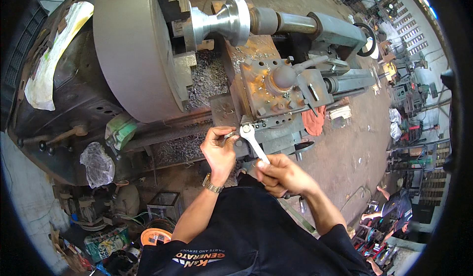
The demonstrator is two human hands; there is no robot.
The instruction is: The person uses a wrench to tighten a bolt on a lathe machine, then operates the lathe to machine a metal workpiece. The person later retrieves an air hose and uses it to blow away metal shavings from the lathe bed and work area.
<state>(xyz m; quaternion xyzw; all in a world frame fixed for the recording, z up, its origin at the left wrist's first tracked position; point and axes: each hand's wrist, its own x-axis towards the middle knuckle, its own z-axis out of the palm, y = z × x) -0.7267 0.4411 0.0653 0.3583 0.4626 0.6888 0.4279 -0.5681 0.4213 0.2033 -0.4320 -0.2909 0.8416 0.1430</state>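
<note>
My right hand [282,175] is wrapped round the handle of a silver wrench [254,143]. The wrench's jaw sits at a small round bolt head [247,128] by the near edge of the lathe's tool post [253,86]. Beside that jaw, my left hand [219,150], with a watch on its wrist, has thumb and forefinger brought together; a small shiny bit shows there, too small to name. Beyond, a shiny turned metal workpiece [221,22] is held between the large grey chuck [133,54] and the tailstock [340,30].
Metal chips [209,76] cover the lathe bed. A red rag [314,120] hangs right of the tool post. A clear plastic bag [97,164] is at the left, near a lever [66,134]. Another person [396,208] is at the lower right, among tools.
</note>
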